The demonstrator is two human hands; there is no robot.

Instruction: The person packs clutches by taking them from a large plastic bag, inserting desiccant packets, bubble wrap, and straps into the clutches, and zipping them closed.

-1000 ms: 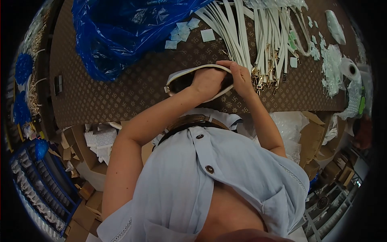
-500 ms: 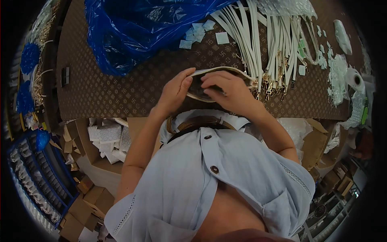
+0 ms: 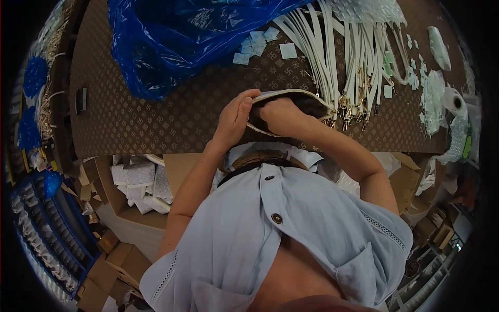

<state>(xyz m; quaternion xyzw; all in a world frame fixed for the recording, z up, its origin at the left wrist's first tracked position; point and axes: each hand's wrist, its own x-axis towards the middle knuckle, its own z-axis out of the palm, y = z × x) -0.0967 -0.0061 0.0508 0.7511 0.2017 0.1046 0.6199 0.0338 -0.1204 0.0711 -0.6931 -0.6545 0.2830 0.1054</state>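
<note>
I see the zippered pouch (image 3: 313,105) gaping over the surface (image 3: 166,122); my left hand (image 3: 233,120) is clamped on its left end; my right hand (image 3: 284,115) dips inside, fingers hidden, grip impossible to tell.

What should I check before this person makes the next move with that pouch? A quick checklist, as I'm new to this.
1. Pouch open: ok, its mouth gapes.
2. Left hand steadying it: ok, at the left end of the rim.
3. Right hand clear of the pouch: not ok, it reaches inside, fingertips hidden.
4. Nothing loose inside: cannot tell, dark and partly covered.
5. White straps clear of the pouch: cannot tell, their ends crowd its right end.
6. Blue plastic away from both hands: ok, it lies apart.
</note>
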